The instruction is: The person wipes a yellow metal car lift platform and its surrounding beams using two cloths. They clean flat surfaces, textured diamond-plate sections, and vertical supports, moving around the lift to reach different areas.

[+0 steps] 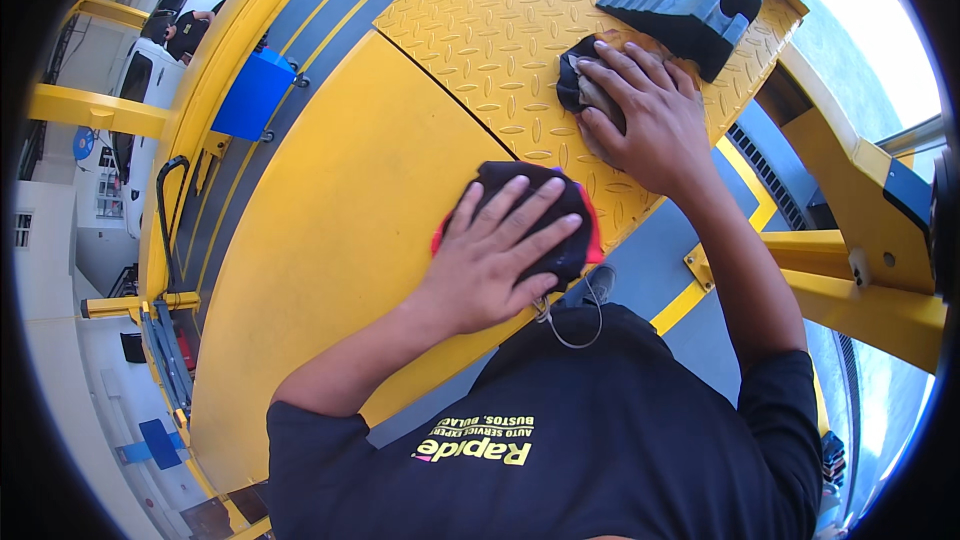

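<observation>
My left hand (492, 258) lies flat with spread fingers on a folded black cloth (555, 202) that has red edges. That cloth rests on the smooth yellow metal surface (330, 210), close to its near edge. Farther right, my right hand (645, 120) presses down on a crumpled dark rag (572, 80) with brownish, stained folds. Its fingers are spread over the rag, and the palm hides much of it. Under the rag is a yellow tread-patterned plate (470, 40). Just beyond my right fingertips sit two dark, ridged wheel chocks (670, 10).
A seam divides the smooth panel from the tread plate. Yellow beams (840, 280) stand at the right, and a long yellow rail (190, 140) runs along the left. Beyond it are a blue wheeled cart (253, 95), a white vehicle (140, 105) and another person (188, 35).
</observation>
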A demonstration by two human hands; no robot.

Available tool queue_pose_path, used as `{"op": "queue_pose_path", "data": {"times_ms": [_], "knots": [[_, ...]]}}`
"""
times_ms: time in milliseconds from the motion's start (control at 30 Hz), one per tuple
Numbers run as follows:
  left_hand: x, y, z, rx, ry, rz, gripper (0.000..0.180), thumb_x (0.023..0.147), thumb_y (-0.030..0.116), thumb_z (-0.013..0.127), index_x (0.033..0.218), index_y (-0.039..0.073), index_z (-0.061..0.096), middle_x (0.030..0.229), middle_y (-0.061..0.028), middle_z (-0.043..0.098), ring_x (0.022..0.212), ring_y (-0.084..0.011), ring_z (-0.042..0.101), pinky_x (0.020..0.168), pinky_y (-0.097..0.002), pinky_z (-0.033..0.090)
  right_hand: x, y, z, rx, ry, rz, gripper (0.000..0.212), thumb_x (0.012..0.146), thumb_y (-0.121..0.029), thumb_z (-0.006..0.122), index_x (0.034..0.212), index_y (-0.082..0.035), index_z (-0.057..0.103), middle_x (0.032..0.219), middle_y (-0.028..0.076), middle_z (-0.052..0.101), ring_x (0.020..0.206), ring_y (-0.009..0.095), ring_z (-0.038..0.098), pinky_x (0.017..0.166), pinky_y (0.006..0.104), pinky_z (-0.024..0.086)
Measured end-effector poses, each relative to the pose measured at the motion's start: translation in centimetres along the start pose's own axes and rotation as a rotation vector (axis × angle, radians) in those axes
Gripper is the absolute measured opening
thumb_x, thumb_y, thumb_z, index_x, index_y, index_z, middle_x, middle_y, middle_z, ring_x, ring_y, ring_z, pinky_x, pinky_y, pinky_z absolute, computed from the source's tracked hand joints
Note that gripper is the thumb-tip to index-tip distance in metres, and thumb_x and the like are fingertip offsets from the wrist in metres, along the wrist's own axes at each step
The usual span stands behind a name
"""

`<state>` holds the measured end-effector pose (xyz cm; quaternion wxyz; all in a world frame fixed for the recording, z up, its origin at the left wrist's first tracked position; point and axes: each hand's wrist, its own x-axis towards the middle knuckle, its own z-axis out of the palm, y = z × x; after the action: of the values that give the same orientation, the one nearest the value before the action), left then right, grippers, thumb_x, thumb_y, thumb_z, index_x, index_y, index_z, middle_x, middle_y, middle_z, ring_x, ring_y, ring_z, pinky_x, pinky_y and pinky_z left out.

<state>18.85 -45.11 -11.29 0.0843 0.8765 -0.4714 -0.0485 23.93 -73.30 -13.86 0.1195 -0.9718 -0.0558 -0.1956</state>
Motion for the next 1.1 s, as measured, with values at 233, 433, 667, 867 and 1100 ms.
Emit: {"op": "queue_pose_path", "data": {"times_ms": [233, 433, 667, 867, 1100], "knots": [[-11.3, -23.0, -0.8, 0.160, 0.295, -0.736, 0.063, 0.112, 0.048, 0.047, 0.168, 0.022, 0.038, 0.178, -0.0104, 0.030, 0.161, -0.0398, 0.030, 0.127, -0.0627, 0.021, 0.9, -1.6, -0.7, -0.049, -0.220, -0.250, 0.065, 0.103, -0.051, 0.053, 0.162, -0.026, 0.051, 0.173, 0.007, 0.041, 0.161, 0.032, 0.032, 0.131, 0.0560, 0.016], [-4.7, -22.5, -0.7, 0.195, 0.273, -0.624, 0.063, 0.112, 0.049, 0.046, 0.168, 0.022, 0.038, 0.179, -0.0088, 0.027, 0.163, -0.0368, 0.025, 0.129, -0.0619, 0.017, 9.5, -4.1, 4.9, -0.059, -0.198, -0.428, 0.067, 0.106, -0.058, 0.044, 0.165, -0.025, 0.047, 0.174, 0.010, 0.038, 0.162, 0.034, 0.029, 0.131, 0.0554, 0.015], [3.1, -20.7, 0.3, 0.125, 0.275, -0.521, 0.070, 0.109, 0.059, 0.047, 0.168, 0.022, 0.038, 0.178, -0.0116, 0.027, 0.162, -0.0411, 0.026, 0.127, -0.0681, 0.016, 26.7, -7.9, 15.1, -0.117, -0.222, -0.400, 0.070, 0.106, -0.067, 0.040, 0.164, -0.028, 0.046, 0.176, 0.007, 0.035, 0.162, 0.035, 0.030, 0.129, 0.0614, 0.022], [4.1, -20.3, -0.6, 0.103, 0.279, -0.479, 0.067, 0.109, 0.057, 0.047, 0.166, 0.022, 0.044, 0.178, -0.0110, 0.030, 0.162, -0.0392, 0.027, 0.128, -0.0666, 0.016, 26.9, -10.7, 14.8, -0.065, -0.247, -0.095, 0.068, 0.108, -0.060, 0.037, 0.167, -0.028, 0.042, 0.178, 0.007, 0.031, 0.164, 0.036, 0.026, 0.129, 0.0662, 0.017], [4.4, -21.9, -0.1, 0.096, 0.307, -0.577, 0.059, 0.111, 0.050, 0.046, 0.165, 0.024, 0.046, 0.176, -0.0067, 0.035, 0.161, -0.0336, 0.031, 0.129, -0.0636, 0.017, 16.3, -8.0, 9.4, 0.025, -0.242, -0.252, 0.063, 0.110, -0.056, 0.039, 0.165, -0.025, 0.044, 0.175, 0.009, 0.036, 0.162, 0.032, 0.030, 0.130, 0.0583, 0.022]]}}
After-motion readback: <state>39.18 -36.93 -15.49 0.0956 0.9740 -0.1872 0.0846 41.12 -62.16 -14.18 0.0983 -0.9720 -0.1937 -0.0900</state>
